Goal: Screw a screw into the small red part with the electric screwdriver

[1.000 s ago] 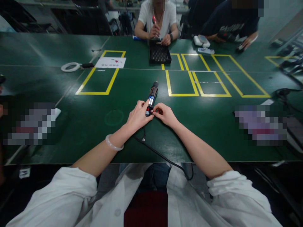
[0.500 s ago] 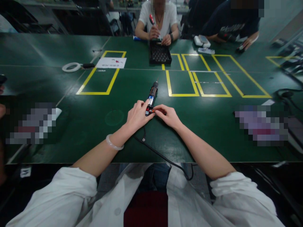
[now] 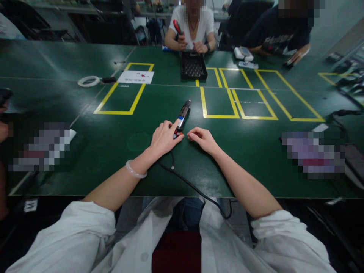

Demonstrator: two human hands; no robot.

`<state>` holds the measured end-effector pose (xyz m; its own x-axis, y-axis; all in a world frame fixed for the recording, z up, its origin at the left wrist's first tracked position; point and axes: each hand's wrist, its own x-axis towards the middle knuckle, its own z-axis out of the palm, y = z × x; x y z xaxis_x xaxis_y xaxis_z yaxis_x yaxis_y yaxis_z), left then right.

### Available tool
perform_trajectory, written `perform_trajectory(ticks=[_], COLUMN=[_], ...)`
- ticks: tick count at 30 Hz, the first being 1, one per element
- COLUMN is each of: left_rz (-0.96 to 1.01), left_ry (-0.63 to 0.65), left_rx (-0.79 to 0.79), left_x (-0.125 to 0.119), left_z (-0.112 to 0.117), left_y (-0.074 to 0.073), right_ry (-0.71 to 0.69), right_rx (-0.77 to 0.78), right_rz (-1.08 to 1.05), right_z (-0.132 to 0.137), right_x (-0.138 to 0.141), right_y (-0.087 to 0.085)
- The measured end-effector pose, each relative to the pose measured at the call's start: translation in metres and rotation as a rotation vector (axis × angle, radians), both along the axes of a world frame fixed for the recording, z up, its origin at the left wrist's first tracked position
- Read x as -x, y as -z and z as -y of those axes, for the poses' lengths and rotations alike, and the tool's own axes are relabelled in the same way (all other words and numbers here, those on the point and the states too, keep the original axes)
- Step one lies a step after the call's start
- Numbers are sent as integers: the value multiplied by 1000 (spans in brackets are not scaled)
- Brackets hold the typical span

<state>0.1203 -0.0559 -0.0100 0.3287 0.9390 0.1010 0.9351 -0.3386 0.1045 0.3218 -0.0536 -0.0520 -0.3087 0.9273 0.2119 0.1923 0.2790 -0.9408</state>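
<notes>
An electric screwdriver (image 3: 185,110) lies on the green table with its bit pointing away from me; its rear part looks uncovered, with a silver-and-blue section and small red and orange parts. My left hand (image 3: 165,136) grips that rear end, index finger along the body and thumb across the near end, so part of it is hidden. Just to the right, apart from the tool, is my right hand (image 3: 202,139), fingers curled and tips pinched together. Whether something small sits in the pinch is hidden. A black cable (image 3: 193,185) with a small ring terminal (image 3: 172,167) runs from under my left hand over the table edge.
Yellow tape outlines (image 3: 222,116) mark the table (image 3: 250,151). A paper sheet (image 3: 136,77) and white cable coil (image 3: 88,81) lie far left. Across sits a person (image 3: 193,22) with a red-handled tool (image 3: 177,27) at a black tray (image 3: 194,76). Blurred items flank me.
My right hand has drawn back slightly to the right, off the screwdriver's rear end. My left hand keeps its hold. The person opposite has shifted the red-handled tool.
</notes>
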Motion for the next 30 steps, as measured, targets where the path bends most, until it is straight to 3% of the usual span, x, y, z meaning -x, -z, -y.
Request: perform_trajectory(ticks=[8,17,22,26,30], left_rz=[-60,-151,-185,-173,-147], left_ry=[-75,-329,-481,-532,-568], left_rx=[31,81,105,41,-39], left_x=[53,164,214,236,236], left_z=[-22,-68,-91,-101,-98], left_y=[-5,-8,-12,-15,-15], right_ry=[-12,-27,-32,-35,-23], right_rx=[53,45,32,21,17], right_rz=[-8,21,52,70,87], right_z=[0,1,1,2,2], right_x=[-1,0,1,1,2], right_y=[2,4,3,3,3])
